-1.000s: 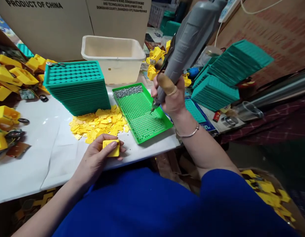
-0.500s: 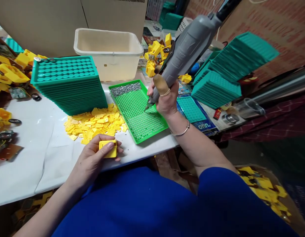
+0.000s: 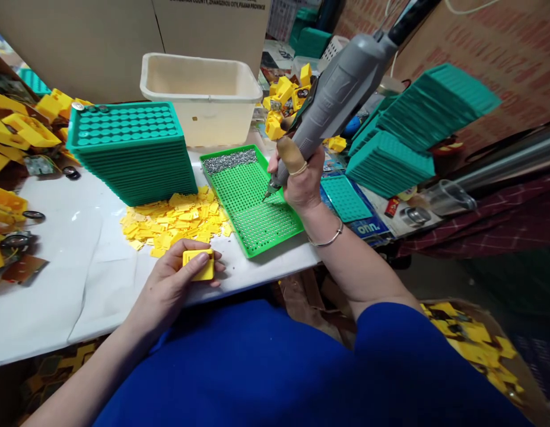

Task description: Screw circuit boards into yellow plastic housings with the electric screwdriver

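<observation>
In my left hand [image 3: 179,270] is a small yellow plastic case [image 3: 204,270], with my thumb lying across its face near the table's front edge. My right hand [image 3: 304,181] grips a grey electric screwdriver [image 3: 337,86], its bit slanting down to the left over a green perforated tray [image 3: 252,249]. A tan finger cot covers one finger. Whether the bit touches the tray I cannot tell. Many small screws [image 3: 232,160] are heaped at the tray's far end. A pile of flat yellow plastic pieces [image 3: 181,219] lies just beyond my left hand.
A tall stack of teal trays [image 3: 136,160] stands left, before a whitish plastic tub [image 3: 203,118]. More teal trays [image 3: 435,112] lean at the right. Yellow parts with wires [image 3: 23,127] crowd the left edge. A box of yellow parts [image 3: 474,341] sits low right.
The view has shifted slightly, so the left-side things sit a little further right. Both hands keep their hold, and neither has clearly moved over the table.
</observation>
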`<state>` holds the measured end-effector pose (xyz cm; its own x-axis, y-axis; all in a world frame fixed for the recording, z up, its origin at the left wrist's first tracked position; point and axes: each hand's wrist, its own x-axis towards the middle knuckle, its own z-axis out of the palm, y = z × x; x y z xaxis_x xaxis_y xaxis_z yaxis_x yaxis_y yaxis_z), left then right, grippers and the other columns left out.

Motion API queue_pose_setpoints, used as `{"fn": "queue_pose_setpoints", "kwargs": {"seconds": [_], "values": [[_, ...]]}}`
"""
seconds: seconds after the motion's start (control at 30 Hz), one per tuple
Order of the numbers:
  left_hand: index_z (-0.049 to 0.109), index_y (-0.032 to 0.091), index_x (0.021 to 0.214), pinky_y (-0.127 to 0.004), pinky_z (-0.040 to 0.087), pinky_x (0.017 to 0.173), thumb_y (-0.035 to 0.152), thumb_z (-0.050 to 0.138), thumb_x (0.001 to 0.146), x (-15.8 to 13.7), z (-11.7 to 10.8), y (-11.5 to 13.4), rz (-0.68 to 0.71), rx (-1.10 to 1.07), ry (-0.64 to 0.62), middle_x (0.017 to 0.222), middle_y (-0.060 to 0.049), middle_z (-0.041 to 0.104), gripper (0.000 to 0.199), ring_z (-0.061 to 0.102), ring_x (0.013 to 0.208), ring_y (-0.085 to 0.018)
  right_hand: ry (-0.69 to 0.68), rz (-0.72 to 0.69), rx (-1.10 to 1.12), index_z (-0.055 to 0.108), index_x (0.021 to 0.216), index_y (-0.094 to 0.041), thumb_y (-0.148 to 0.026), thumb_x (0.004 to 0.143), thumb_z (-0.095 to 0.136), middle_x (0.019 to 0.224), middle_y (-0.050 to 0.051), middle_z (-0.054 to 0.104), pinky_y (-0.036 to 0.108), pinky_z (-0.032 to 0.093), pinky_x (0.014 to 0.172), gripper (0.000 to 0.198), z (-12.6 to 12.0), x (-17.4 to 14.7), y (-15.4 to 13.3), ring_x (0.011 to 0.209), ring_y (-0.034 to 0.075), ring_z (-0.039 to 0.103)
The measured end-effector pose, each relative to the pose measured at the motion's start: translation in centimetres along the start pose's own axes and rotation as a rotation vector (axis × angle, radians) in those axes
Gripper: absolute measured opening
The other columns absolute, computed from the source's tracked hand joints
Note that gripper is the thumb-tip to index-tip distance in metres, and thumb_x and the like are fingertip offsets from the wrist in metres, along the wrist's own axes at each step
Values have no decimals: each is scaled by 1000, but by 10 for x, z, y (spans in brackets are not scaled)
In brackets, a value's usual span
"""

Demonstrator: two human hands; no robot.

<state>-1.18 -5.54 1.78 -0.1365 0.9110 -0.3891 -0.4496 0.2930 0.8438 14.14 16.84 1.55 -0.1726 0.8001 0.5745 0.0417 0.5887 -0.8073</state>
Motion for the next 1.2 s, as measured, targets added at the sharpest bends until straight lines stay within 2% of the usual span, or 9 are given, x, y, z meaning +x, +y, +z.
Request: {"fn": "queue_pose_setpoints", "kwargs": {"seconds": [0.13,0.3,0.47,0.6,0.8,1.0,1.1,1.2], "values": [[65,19,96,-33,60,73,31,71,83,3,-3,-1,-20,-39,-24,98,-9,74,19,71,91,-24,-12,30,-42,50,101,-27,-71,88,43,68,-1,53,34,53,58,47,0,4,-5,62,17,62],[64,18,100,-43,60,81,30,70,82,5,-8,-4,-46,-93,-36,102,-12,75,23,72,94,-27,-9,-4,-12,43,87,-27,-75,83,45,63,-3,49,32,51,56,48,2,9,-15,54,14,55],[63,18,103,-40,61,79,31,69,83,4,-10,-5,-46,-80,-31,102,-11,75,24,72,94,-26,-11,11,27,43,86,-28,-74,81,51,60,-4,49,30,47,50,47,4,3,-12,51,14,52],[63,18,103,-38,61,79,31,69,84,3,-8,-4,-49,-72,-34,102,-10,74,25,72,94,-24,-30,-1,-80,50,89,-27,-70,88,40,63,-2,50,30,47,54,44,3,1,-2,53,13,52],[63,19,102,-40,61,80,30,70,82,5,-8,-5,-53,-68,-42,103,-10,74,24,72,93,-26,-35,9,-66,52,78,-26,-76,85,40,62,-1,50,29,48,50,52,1,1,4,51,13,52],[63,19,102,-40,60,80,30,70,82,5,-9,-5,-50,-66,-49,100,-10,75,24,72,92,-26,-36,-16,-108,58,86,-25,-71,89,38,64,-1,51,31,50,51,50,3,-1,1,53,14,56],[63,19,101,-39,61,79,30,70,82,5,-8,-5,-50,-72,-45,102,-10,74,24,72,94,-26,0,-19,-67,55,92,-26,-68,89,42,66,-1,53,32,51,53,44,3,-3,-3,53,14,56],[63,19,102,-38,60,80,30,70,83,5,-8,-5,-56,-70,-43,102,-10,74,23,72,94,-25,23,-33,36,52,90,-27,-69,85,51,64,-2,54,32,50,51,42,3,-4,-6,51,14,54]]}}
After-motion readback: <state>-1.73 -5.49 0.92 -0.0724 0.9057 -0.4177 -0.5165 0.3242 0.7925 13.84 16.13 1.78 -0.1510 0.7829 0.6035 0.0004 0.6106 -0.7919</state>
